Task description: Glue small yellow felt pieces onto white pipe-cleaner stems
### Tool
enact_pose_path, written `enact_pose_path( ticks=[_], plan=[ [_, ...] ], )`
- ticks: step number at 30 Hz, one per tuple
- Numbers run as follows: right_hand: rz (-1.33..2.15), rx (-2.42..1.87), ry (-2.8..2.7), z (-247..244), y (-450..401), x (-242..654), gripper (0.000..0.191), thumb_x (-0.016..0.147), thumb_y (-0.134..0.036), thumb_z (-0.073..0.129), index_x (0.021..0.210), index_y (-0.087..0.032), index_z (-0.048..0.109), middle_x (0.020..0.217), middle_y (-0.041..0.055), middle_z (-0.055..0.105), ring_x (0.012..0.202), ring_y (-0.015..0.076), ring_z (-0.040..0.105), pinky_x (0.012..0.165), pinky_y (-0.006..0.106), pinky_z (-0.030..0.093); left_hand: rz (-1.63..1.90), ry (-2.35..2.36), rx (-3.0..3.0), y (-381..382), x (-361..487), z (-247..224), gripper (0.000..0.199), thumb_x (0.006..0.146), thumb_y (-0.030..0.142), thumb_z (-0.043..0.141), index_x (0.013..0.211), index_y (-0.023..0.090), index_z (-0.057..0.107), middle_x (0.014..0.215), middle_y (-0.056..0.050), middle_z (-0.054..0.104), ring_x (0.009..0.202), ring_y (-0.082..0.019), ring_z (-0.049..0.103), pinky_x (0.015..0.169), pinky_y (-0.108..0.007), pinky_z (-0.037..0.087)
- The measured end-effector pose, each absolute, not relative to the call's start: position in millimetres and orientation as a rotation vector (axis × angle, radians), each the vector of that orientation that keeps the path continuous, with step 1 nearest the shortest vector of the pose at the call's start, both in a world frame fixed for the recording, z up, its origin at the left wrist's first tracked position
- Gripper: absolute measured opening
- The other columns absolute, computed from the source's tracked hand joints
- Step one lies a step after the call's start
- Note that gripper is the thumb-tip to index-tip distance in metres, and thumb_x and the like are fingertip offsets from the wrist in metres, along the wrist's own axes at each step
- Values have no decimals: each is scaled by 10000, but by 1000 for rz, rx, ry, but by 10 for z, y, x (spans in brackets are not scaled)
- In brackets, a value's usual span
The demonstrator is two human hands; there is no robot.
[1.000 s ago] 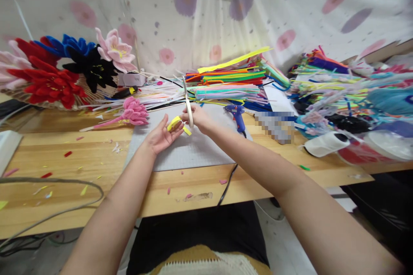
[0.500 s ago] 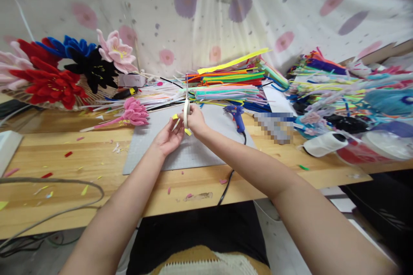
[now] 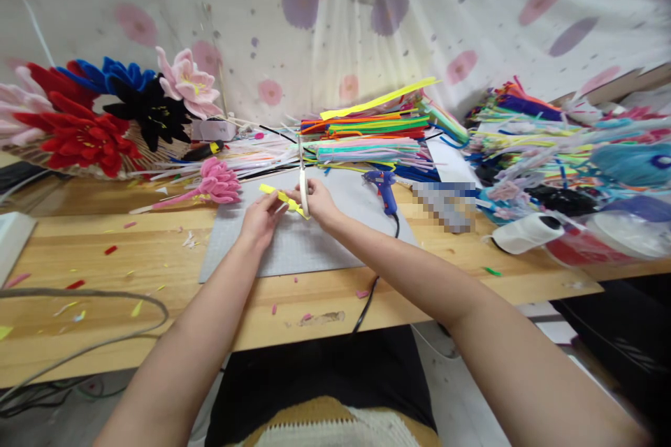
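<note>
Above the grey cutting mat (image 3: 325, 251), my left hand (image 3: 261, 218) pinches a narrow yellow strip (image 3: 280, 197), which looks like paper or felt. The strip slants down to the right, reaching my other hand. My right hand (image 3: 319, 202) is closed around white-handled scissors (image 3: 304, 188), whose blades point away from me toward the back of the table. Its fingers lie close to the strip's right end; whether they touch it I cannot tell. A pink fuzzy flower (image 3: 217, 181) lies just left of the mat, and a blue glue gun (image 3: 385, 190) rests at its right.
Bundles of coloured pipe cleaners (image 3: 372, 151) run along the back, with another pile (image 3: 529, 133) to the right. Fuzzy flowers (image 3: 91, 136) stand at the back left. A white spool (image 3: 528, 234) lies on the right. Small scraps (image 3: 110, 250) and a grey cable (image 3: 105, 292) are at left.
My left hand has shifted slightly left and turned, so more of the yellow strip shows between my hands. The right hand and scissors have barely moved.
</note>
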State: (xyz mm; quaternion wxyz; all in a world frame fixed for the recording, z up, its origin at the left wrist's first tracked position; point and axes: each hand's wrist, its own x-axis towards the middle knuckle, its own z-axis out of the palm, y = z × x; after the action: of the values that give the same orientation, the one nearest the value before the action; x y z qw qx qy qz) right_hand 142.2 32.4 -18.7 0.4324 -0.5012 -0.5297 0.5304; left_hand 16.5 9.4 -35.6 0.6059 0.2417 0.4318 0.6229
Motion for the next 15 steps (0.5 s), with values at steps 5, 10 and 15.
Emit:
enact_pose_path(
  ticks=[5,10,15],
  plan=[
    [1716,-1027,-1654,0,366,1948,365,677,-481,640,782,-152,520,660,-7,571,514,68,463,474,186,353,1245,1131,1204,129,-113,-356,324,552,398,756,743,140,717,797,-69,703,779,-172,613,808,-289,456],
    [1993,-883,-2128,217,402,2426,490,725,-577,544,832,-103,609,601,8,561,529,91,490,498,207,361,1048,1153,1413,134,-219,-325,305,566,389,744,783,174,732,880,-59,711,862,-197,611,849,-290,426],
    [2017,-831,-2309,345,406,2495,536,716,-620,519,808,-102,621,573,-3,542,481,82,457,473,203,345,975,1159,1423,139,-206,-318,256,555,350,749,756,192,733,878,-55,714,866,-205,613,840,-287,429]
  ],
)
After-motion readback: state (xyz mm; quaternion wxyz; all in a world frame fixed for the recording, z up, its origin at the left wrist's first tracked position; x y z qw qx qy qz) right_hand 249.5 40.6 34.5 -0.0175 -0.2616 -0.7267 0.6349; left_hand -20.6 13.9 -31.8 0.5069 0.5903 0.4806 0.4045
